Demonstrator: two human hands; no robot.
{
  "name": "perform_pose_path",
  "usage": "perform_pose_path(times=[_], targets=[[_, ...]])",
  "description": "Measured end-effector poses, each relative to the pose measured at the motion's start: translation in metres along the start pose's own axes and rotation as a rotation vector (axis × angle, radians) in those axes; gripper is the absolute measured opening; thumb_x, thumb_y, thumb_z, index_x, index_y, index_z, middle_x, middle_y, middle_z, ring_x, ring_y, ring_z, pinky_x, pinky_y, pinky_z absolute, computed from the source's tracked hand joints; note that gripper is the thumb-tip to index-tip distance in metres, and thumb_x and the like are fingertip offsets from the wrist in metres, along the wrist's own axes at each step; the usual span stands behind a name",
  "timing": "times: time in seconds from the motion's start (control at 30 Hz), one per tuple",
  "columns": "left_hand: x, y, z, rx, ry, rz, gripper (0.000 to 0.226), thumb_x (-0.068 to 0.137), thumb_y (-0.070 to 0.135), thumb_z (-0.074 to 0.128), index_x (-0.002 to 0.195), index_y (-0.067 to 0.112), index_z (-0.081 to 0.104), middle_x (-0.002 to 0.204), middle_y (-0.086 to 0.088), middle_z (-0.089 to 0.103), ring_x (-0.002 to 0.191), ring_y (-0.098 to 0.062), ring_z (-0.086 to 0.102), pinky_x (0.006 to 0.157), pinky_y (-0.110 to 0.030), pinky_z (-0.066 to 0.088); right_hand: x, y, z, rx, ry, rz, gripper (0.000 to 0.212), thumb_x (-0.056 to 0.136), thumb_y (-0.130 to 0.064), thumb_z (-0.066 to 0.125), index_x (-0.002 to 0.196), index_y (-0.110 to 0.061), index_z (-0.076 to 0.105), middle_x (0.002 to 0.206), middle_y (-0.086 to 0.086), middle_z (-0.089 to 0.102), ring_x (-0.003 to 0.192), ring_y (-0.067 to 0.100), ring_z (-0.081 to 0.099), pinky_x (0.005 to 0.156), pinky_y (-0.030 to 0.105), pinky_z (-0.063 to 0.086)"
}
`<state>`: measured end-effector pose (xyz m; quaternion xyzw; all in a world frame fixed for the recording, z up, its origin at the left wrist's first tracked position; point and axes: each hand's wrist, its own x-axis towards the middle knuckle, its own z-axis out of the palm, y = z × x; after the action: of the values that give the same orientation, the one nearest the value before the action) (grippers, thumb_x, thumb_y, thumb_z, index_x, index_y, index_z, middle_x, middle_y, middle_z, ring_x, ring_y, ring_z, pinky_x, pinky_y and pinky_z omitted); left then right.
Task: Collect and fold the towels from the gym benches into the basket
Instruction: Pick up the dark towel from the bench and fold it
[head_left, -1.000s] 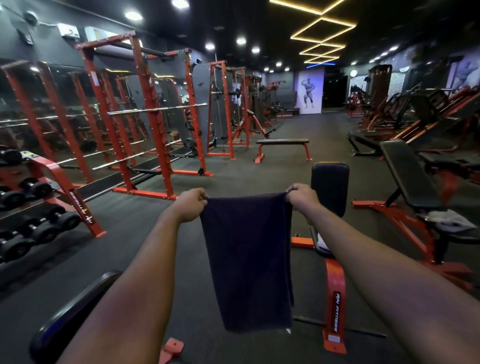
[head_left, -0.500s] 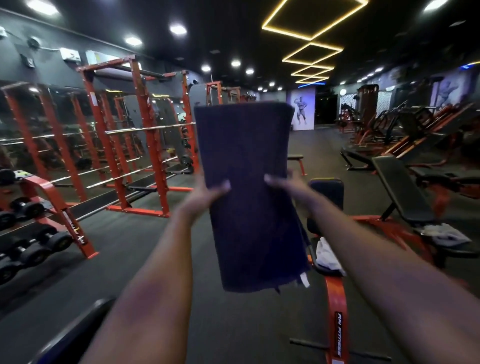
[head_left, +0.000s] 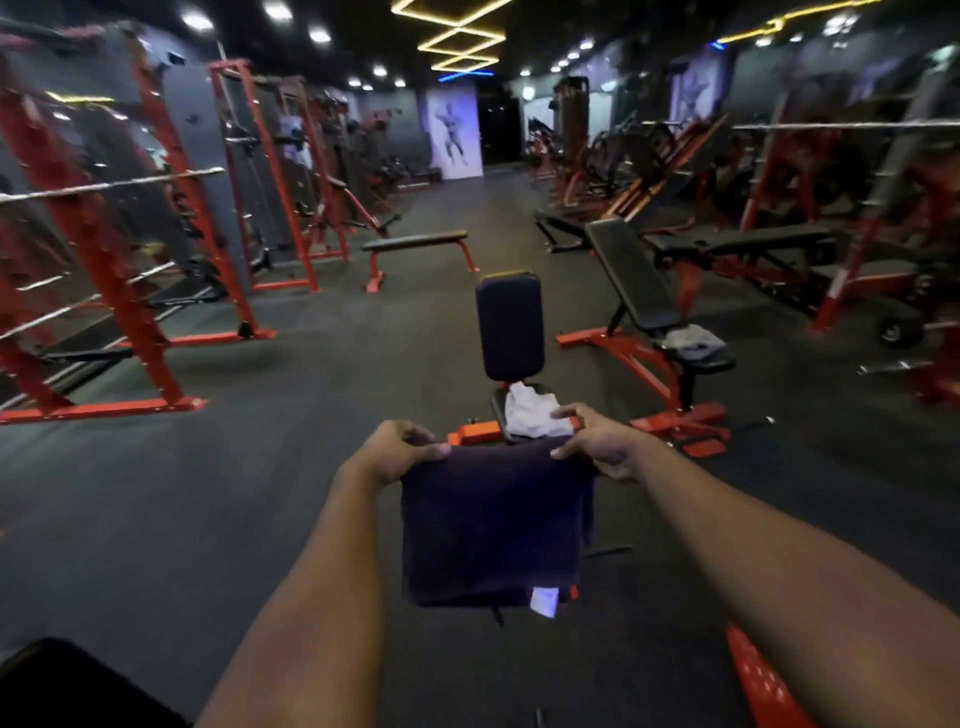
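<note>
A dim gym floor (head_left: 260, 493) is stretching ahead. The left hand (head_left: 400, 447) and right hand (head_left: 602, 441) are each pinching a top corner of the folded dark towel (head_left: 493, 525), their grip tight, above the floor; a white towel (head_left: 530, 413) is lying on the seat bench (head_left: 511, 332) just beyond.

Dim gym under ceiling spotlights (head_left: 319, 35) and yellow strip lights (head_left: 460, 39); motion-blurred, wide-angle-warped edges.

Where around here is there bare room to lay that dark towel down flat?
The flat bench ahead looks bare, and so does the floor between the red racks and the seat. The seat holds a white towel; the incline bench holds a grey towel.
</note>
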<state>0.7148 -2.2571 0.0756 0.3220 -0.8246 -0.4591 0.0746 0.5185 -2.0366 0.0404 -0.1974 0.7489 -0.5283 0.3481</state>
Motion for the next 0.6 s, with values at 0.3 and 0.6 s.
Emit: perform_pose_path(times=[0.3,0.6], targets=[[0.047,0.108,0.184,0.481,0.042,0.103,0.034,0.064,0.014,0.085,0.092,0.008,0.067,0.096,-0.01,0.068,0.096,-0.028,0.063,0.076,-0.028,0.047,-0.018,0.083,-0.195,-0.503,0.278,0.022,0.028,0.062,-0.001,0.082,0.062,-0.022,0.063,0.074,0.005,0.068,0.074,0.019,0.064,0.066,0.028,0.053],[0.097,0.184,0.354,0.502,-0.052,0.278,0.032,0.053,0.019,0.085,0.062,0.025,0.055,0.087,-0.002,0.06,0.086,-0.027,0.059,0.07,-0.038,0.054,-0.044,0.163,-0.355,-0.401,0.485,0.04,0.017,0.064,-0.01,0.068,0.063,-0.02,0.054,0.068,-0.001,0.061,0.071,0.017,0.056,0.058,0.025,0.04]])
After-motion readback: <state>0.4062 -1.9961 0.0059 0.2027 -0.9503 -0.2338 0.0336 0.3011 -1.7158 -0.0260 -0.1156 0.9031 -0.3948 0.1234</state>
